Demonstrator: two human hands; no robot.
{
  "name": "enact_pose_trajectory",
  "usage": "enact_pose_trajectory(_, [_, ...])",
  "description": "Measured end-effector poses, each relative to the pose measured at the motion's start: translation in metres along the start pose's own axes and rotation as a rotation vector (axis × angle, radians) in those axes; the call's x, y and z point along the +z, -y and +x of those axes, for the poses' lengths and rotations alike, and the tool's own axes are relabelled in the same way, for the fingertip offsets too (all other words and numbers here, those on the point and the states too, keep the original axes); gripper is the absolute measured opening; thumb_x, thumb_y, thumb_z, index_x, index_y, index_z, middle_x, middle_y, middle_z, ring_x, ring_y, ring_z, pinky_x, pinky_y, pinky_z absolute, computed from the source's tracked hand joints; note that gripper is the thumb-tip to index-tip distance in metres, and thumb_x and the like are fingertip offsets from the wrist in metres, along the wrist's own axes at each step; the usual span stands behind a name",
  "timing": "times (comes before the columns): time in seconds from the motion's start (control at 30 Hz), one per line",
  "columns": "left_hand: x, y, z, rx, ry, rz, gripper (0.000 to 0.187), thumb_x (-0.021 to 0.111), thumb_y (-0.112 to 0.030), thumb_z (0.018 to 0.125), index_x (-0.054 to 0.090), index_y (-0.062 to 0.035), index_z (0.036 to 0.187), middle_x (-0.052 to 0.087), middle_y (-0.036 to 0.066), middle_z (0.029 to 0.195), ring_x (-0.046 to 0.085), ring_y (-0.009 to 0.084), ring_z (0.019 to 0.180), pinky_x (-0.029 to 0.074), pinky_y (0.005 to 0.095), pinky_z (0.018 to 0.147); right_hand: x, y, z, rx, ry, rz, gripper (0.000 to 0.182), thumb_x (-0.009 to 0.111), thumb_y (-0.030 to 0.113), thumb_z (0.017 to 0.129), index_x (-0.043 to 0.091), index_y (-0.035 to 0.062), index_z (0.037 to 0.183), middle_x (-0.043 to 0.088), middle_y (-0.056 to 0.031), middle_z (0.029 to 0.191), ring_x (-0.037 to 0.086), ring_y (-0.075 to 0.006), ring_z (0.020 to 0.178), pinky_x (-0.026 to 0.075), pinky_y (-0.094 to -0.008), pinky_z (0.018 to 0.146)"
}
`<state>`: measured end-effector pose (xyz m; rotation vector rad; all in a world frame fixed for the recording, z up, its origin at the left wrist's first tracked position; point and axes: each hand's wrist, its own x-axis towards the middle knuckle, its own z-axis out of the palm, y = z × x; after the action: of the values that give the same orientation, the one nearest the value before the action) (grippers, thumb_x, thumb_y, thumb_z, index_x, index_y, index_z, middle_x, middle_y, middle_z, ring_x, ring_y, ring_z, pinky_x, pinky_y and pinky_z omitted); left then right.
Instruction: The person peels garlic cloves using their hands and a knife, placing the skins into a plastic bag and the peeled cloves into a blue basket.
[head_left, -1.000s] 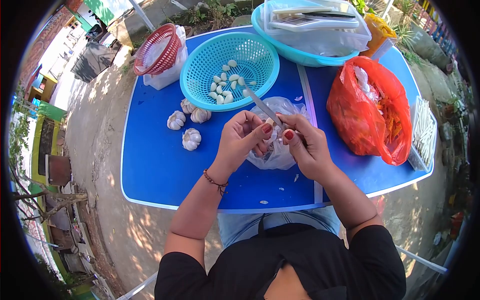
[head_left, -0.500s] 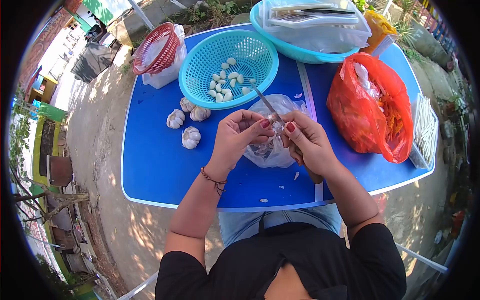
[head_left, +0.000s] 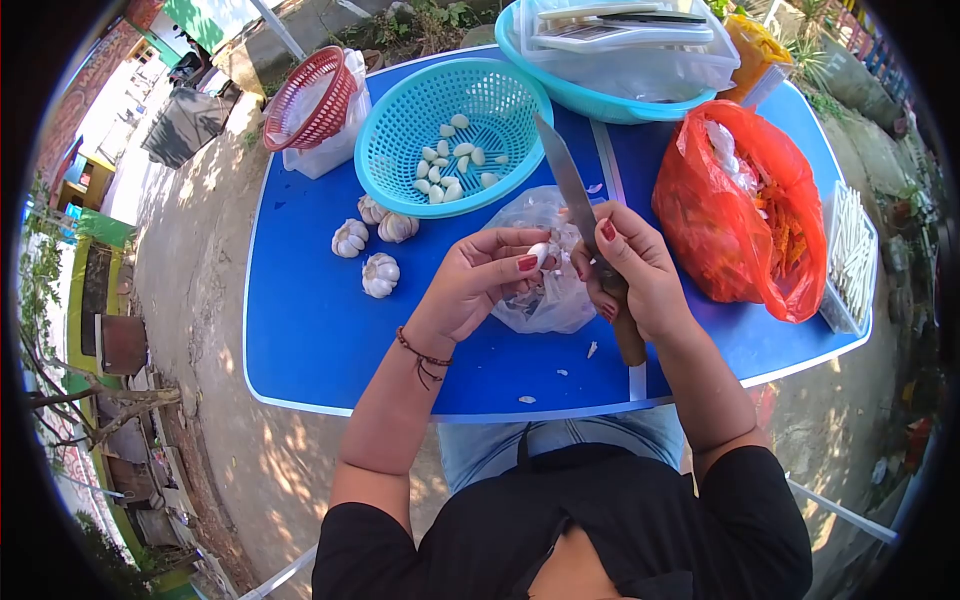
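My left hand (head_left: 490,275) pinches a white garlic clove (head_left: 540,252) between thumb and fingers. In my right hand (head_left: 635,270) is a knife (head_left: 566,175) with a wooden handle, its blade pointing up and away from me. Beneath both hands lies a clear plastic bag (head_left: 545,312) with garlic skins in it. Beyond them stands a turquoise basket (head_left: 375,130) holding several peeled cloves (head_left: 452,190). Several whole garlic bulbs (head_left: 380,275) rest on the blue table (head_left: 320,340), left of my left hand.
A red plastic bag (head_left: 700,240) with orange-red contents stands at the right, beside a box of white sticks (head_left: 850,255). At the back are a turquoise basin (head_left: 600,105) with plastic containers and a small red basket (head_left: 300,95). Skin scraps lie near the front edge.
My right hand has drawn away from the left, and the knife blade has swung more upright, off the clove. The peeled clove now shows plainly in my left fingers.
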<state>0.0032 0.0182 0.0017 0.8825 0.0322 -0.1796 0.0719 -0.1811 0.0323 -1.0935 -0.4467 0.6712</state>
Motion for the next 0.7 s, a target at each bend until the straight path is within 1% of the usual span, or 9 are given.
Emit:
enact_pose_trajectory(0.03, [0.0, 0.001, 0.0, 0.014, 0.014, -0.003, 0.03, 0.056, -0.001, 0.09, 0.055, 0.0028, 0.12, 0.064, 0.018, 0.104, 0.066, 0.0171, 0.09, 0.057, 0.024, 0.076, -0.003, 0.001, 0.001, -0.038, -0.018, -0.025, 0.027, 0.042, 0.028, 0.101, 0.052, 0.0033, 0.103, 0.053, -0.0035, 0.07, 0.041, -0.0042, 0.04, 0.032, -0.0171, 0.037])
enact_pose_trajectory(0.13, [0.003, 0.0, 0.002, 0.049, 0.01, -0.095, 0.033, 0.055, -0.001, 0.09, 0.052, 0.0039, 0.123, 0.063, 0.02, 0.108, 0.066, 0.0211, 0.096, 0.058, 0.0243, 0.079, -0.005, 0.0, 0.003, -0.023, -0.082, -0.038, 0.029, 0.04, 0.028, 0.101, 0.052, 0.0026, 0.107, 0.053, -0.0036, 0.071, 0.04, -0.0036, 0.039, 0.031, -0.0163, 0.036])
enact_pose_trajectory(0.23, [0.004, 0.001, 0.002, 0.091, -0.027, -0.167, 0.036, 0.061, -0.005, 0.089, 0.053, 0.0017, 0.123, 0.062, 0.018, 0.113, 0.065, 0.021, 0.1, 0.056, 0.0263, 0.083, -0.009, -0.001, 0.001, 0.051, 0.03, -0.149, 0.028, 0.043, 0.026, 0.1, 0.05, 0.0019, 0.112, 0.055, -0.0044, 0.073, 0.046, -0.0062, 0.044, 0.035, -0.0188, 0.042])
enact_pose_trajectory(0.33, [0.002, 0.0, 0.001, 0.103, -0.022, -0.19, 0.04, 0.06, -0.005, 0.089, 0.05, 0.0024, 0.127, 0.061, 0.018, 0.115, 0.064, 0.0217, 0.103, 0.055, 0.0274, 0.087, 0.002, -0.005, -0.004, -0.077, 0.005, -0.43, 0.028, 0.049, 0.024, 0.097, 0.048, 0.0016, 0.115, 0.057, -0.006, 0.075, 0.05, -0.01, 0.052, 0.041, -0.0242, 0.05])
enact_pose_trajectory(0.37, [0.001, 0.001, 0.001, 0.114, -0.022, -0.189, 0.041, 0.06, -0.005, 0.089, 0.049, 0.0028, 0.128, 0.061, 0.018, 0.116, 0.063, 0.0218, 0.103, 0.055, 0.0279, 0.087, 0.004, 0.0, -0.006, -0.121, 0.03, -0.549, 0.03, 0.055, 0.02, 0.094, 0.046, 0.0037, 0.117, 0.057, -0.0092, 0.076, 0.054, -0.0157, 0.061, 0.044, -0.0293, 0.058])
enact_pose_trajectory(0.47, [0.0, 0.003, -0.001, 0.125, -0.011, -0.179, 0.044, 0.061, -0.004, 0.088, 0.047, 0.0038, 0.129, 0.06, 0.017, 0.118, 0.063, 0.0221, 0.104, 0.054, 0.0293, 0.089, 0.01, 0.008, -0.011, -0.259, 0.085, -0.81, 0.032, 0.057, 0.017, 0.091, 0.046, 0.0065, 0.12, 0.057, -0.0122, 0.078, 0.056, -0.019, 0.063, 0.046, -0.0299, 0.061])
enact_pose_trajectory(0.53, [-0.001, 0.004, -0.001, 0.1, 0.017, -0.167, 0.046, 0.062, -0.003, 0.087, 0.047, 0.0043, 0.13, 0.059, 0.017, 0.119, 0.063, 0.0223, 0.105, 0.054, 0.0301, 0.09, 0.009, 0.004, -0.01, -0.288, 0.118, -0.863, 0.035, 0.057, 0.017, 0.09, 0.046, 0.0078, 0.122, 0.059, -0.0138, 0.084, 0.06, -0.0234, 0.069, 0.047, -0.0315, 0.063])
enact_pose_trajectory(0.57, [-0.001, 0.004, 0.0, 0.086, -0.011, -0.147, 0.048, 0.063, -0.001, 0.084, 0.047, 0.0043, 0.129, 0.058, 0.016, 0.119, 0.063, 0.0226, 0.103, 0.054, 0.0308, 0.088, 0.008, 0.002, -0.01, -0.302, 0.133, -0.89, 0.036, 0.058, 0.016, 0.09, 0.046, 0.0084, 0.123, 0.06, -0.0146, 0.087, 0.062, -0.0255, 0.071, 0.047, -0.0323, 0.064])
enact_pose_trajectory(0.7, [0.001, 0.007, -0.002, 0.072, -0.036, -0.132, 0.047, 0.063, 0.0, 0.083, 0.047, 0.0044, 0.128, 0.058, 0.015, 0.118, 0.064, 0.0222, 0.101, 0.055, 0.03, 0.086, 0.008, -0.001, -0.008, -0.41, 0.153, -0.935, 0.039, 0.058, 0.017, 0.089, 0.047, 0.0081, 0.125, 0.062, -0.0142, 0.099, 0.063, -0.0306, 0.079, 0.048, -0.0359, 0.067])
